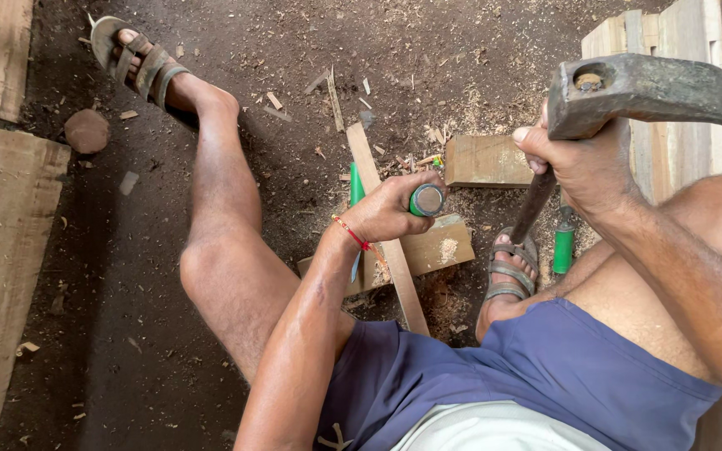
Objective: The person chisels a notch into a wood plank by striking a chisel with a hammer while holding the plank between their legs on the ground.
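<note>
Above wood strip (390,250), left hand (390,209) hiding green chisel (424,200), hammer (641,90) raised

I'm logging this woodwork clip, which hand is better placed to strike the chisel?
Probably the right hand: its grip is closed on the raised hammer, head up above the work. The left hand is wrapped around the green-handled chisel, steadying it on the wooden strip.

The place is a simple woodworking workshop with an earth floor (127,276). Wood chips and sawdust (461,108) cover the ground. Rough planks (10,217) lie at the left, cut wooden blocks (482,160) at the middle, and stacked boards (678,150) stand at the right.
</note>
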